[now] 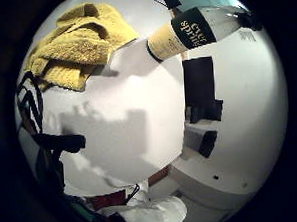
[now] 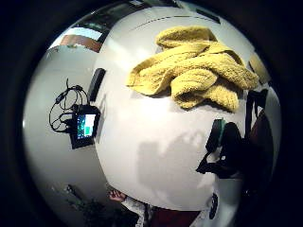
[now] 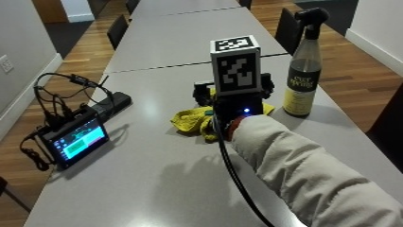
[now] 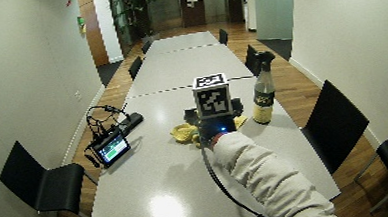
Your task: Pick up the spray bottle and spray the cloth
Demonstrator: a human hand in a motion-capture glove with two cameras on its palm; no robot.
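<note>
Hovering above the table (image 3: 157, 179), a gloved hand (image 3: 230, 111) in a pale sleeve (image 3: 302, 175) hangs over a crumpled yellow cloth (image 3: 192, 120); whether its fingers are curled or straight cannot be told. The bottle (image 3: 303, 66) stands upright on the table just beside the cloth, untouched. A small lit screen (image 3: 75, 139) with cables sits near the table's other edge.

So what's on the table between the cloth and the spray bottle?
Nothing: the little finger side palm view shows bare table between the cloth and the bottle.
</note>
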